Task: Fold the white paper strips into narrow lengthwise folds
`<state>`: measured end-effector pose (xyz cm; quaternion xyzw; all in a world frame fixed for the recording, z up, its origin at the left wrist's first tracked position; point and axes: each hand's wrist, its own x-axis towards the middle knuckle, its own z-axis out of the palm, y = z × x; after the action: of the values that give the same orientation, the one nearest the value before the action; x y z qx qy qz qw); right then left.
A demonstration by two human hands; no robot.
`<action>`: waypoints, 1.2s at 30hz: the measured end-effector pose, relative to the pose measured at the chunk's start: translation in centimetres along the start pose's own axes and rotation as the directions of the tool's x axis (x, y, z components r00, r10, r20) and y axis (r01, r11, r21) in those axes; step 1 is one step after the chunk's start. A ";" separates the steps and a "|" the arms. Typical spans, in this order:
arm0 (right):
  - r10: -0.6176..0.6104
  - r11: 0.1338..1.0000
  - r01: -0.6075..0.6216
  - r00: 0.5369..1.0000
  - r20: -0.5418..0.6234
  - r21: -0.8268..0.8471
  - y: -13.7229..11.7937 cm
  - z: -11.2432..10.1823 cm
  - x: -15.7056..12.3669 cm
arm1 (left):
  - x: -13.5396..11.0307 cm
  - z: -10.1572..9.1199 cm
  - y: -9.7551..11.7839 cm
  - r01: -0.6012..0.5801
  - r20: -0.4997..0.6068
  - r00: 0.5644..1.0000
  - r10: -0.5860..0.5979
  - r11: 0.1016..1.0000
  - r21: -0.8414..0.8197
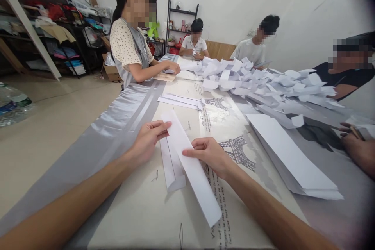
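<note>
Paper strip [193, 172] is held slanting above the desk [140, 211]: left hand [148, 138] fingers clamped near its top, right hand [211, 155] fingers clamped mid-length. Squared edges should give a clean crease.

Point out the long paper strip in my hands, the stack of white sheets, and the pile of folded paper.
long paper strip [195, 174]: head view, middle of its flat face.
stack of white sheets [288, 156]: head view, centre of the top sheet.
pile of folded paper [263, 82]: head view, middle of the heap.
</note>
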<state>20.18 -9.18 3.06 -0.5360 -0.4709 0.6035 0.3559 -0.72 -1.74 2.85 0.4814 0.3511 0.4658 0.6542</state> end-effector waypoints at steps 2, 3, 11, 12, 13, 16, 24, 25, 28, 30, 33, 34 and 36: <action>0.000 1.000 0.000 1.000 -0.001 -0.012 0.0 0.0 0.0 | 0.0 0.0 0.2 0.007 0.005 1.000 -0.007 1.000 -0.006; -0.001 1.000 0.001 1.000 0.000 -0.022 0.1 0.0 0.0 | -0.1 0.1 0.3 0.018 0.009 1.000 -0.017 1.000 -0.009; 0.008 0.999 -0.008 1.000 -0.009 -0.040 0.0 0.4 -0.2 | -0.8 1.0 0.2 0.074 0.084 0.994 -0.072 0.997 -0.019; 0.008 0.999 -0.008 1.000 -0.008 -0.041 0.0 0.5 -0.2 | -0.9 1.1 0.1 0.077 0.084 0.994 -0.076 0.997 -0.003; 0.009 0.999 -0.009 1.000 -0.008 -0.042 -0.1 0.6 -0.3 | -1.0 1.1 -0.1 0.077 0.081 0.994 -0.078 0.997 0.014; 0.011 0.999 -0.011 1.000 -0.003 -0.035 -0.2 0.8 -0.4 | -1.0 1.1 -0.3 0.072 0.055 0.996 -0.075 0.996 0.045; 0.019 1.000 -0.019 1.000 0.001 -0.021 -0.2 0.9 -0.3 | -1.1 1.2 -0.2 0.070 0.032 0.997 -0.071 0.997 0.037; 0.019 1.000 -0.019 1.000 0.000 -0.022 -0.2 0.9 -0.3 | -1.1 1.3 -0.1 0.071 0.033 0.997 -0.072 0.997 0.033; 0.020 0.999 -0.020 1.000 0.001 -0.029 -0.2 1.0 -0.4 | -1.2 1.5 -0.1 0.066 0.004 0.998 -0.066 0.998 0.011; 0.018 0.999 -0.018 1.000 0.007 -0.034 -0.2 1.1 -0.4 | -1.1 1.5 -0.1 0.060 -0.043 0.997 -0.059 0.998 -0.001; 0.014 0.999 -0.013 1.000 0.022 -0.040 -0.1 1.3 -0.4 | -1.0 1.4 -0.2 0.048 -0.096 0.994 -0.049 0.999 -0.012; 0.015 0.999 -0.014 1.000 0.026 -0.041 -0.1 1.3 -0.4 | -0.9 1.3 -0.2 0.045 -0.103 0.994 -0.046 0.999 -0.014; 0.019 0.999 -0.018 0.999 0.026 -0.040 -0.1 1.3 -0.4 | -0.9 1.3 -0.2 0.041 -0.108 0.993 -0.042 0.999 -0.013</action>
<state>18.95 -9.78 3.30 -0.5394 -0.4823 0.6043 0.3335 0.22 -3.01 2.99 0.4444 0.3934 0.4795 0.6464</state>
